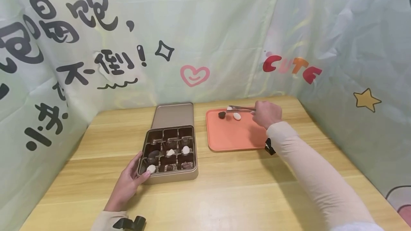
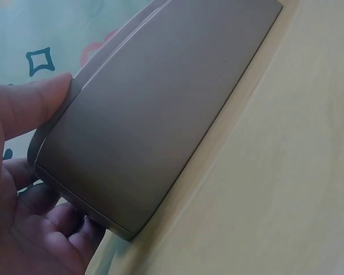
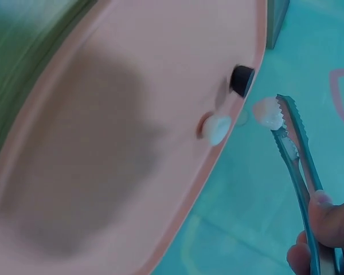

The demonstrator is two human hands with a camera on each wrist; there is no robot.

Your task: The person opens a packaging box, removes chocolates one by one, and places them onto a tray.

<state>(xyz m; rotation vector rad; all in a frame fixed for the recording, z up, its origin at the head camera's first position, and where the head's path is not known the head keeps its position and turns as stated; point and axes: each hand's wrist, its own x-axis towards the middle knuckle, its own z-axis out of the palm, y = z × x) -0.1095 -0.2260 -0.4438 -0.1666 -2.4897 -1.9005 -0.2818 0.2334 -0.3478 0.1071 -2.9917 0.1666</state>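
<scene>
My left hand [image 1: 126, 181] grips the near left corner of a brown tin box [image 1: 170, 178], thumb at the rim and fingers along its side [image 2: 137, 114]. Dark dividers split the box into several compartments; some hold white chocolates [image 1: 186, 150], and a dark chocolate [image 1: 153, 154] sits in the middle-left one. Over the far part of an orange tray [image 1: 231, 136], my right hand [image 1: 268, 113] holds metal tongs [image 3: 301, 157]. Between their toothed tips is a white chocolate [image 3: 268, 113], raised off the tray. Close by, a dark chocolate [image 1: 222, 115] and another white one [image 1: 237, 116] lie on the tray.
Behind the box lies its brown lid [image 1: 173, 115], flat on the wooden table [image 1: 224, 191]. A printed cloth [image 1: 224, 27] hangs along the back and both sides. The tray stands right of the box, with a strip of table between them.
</scene>
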